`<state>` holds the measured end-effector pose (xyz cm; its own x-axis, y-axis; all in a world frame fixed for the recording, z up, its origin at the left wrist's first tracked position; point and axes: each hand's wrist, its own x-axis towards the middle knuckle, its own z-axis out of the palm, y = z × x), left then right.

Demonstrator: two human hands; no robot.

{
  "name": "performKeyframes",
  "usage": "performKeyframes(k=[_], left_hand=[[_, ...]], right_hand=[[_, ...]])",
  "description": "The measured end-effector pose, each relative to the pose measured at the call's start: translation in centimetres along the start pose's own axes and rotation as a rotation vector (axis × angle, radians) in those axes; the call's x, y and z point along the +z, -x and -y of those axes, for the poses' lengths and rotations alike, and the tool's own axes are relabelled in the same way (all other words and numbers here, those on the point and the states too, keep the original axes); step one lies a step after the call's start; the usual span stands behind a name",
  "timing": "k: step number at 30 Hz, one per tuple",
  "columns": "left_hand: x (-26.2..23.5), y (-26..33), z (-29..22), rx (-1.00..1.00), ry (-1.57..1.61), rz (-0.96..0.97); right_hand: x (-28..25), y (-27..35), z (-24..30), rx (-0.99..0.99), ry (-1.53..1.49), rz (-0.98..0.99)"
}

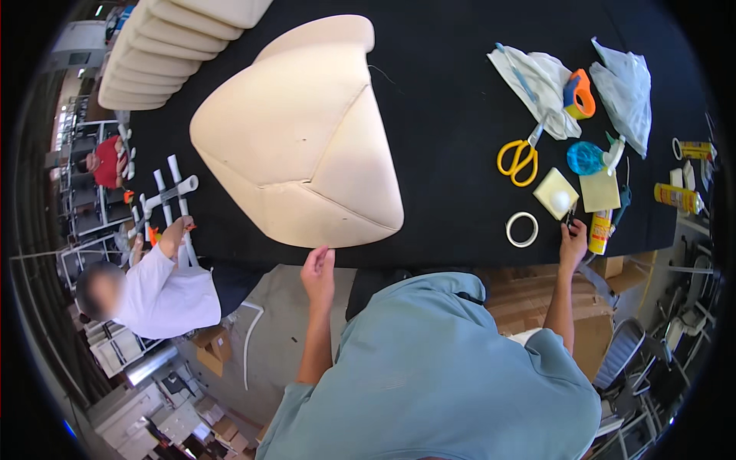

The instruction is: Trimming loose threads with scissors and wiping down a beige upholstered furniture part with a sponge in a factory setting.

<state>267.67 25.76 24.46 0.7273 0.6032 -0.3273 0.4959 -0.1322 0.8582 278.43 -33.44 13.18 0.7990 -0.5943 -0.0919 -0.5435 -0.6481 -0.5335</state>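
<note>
A cream padded seat shell (261, 130) with stitched seams lies on the black-covered table, left of centre. My left hand (318, 270) is at its near edge, fingers curled together at the rim; whatever they may hold is too small to make out. At the right, my right hand (573, 245) closes on a small black tool (569, 218), whose kind I cannot make out. Just beyond that hand lies a pale yellow sponge (548, 192) with a white round thing (561, 201) on it. A roll of tape (522, 229) sits to its left.
Yellow-handled scissors (518, 162), an orange tape dispenser (580, 95), a white cloth (529, 73), a blue spray bottle (586, 158) and yellow cans (600, 230) lie at the right. Stacked cream cushions (172, 46) stand far left. A person in white (172, 291) works beside white tubes (180, 195).
</note>
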Motion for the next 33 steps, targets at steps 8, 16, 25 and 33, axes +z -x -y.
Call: performKeyframes(k=[8,16,25,33], left_hand=[[6.9,-7.9,-16.9,0.872,-0.351,0.009],[15.7,-18.4,-29.1,1.445,-0.866,0.005],[17.6,-21.0,-33.1,0.801,-1.034,0.502],[16.3,-22.5,-33.3,0.790,-0.792,0.478]], right_hand=[[-2.8,1.2,-3.2,0.308,-0.500,0.111],[-1.0,7.8,14.5,0.108,-0.695,0.386],[4.7,8.2,33.7,-0.493,-0.977,0.769],[9.7,6.5,42.5,-0.525,-1.078,0.640]])
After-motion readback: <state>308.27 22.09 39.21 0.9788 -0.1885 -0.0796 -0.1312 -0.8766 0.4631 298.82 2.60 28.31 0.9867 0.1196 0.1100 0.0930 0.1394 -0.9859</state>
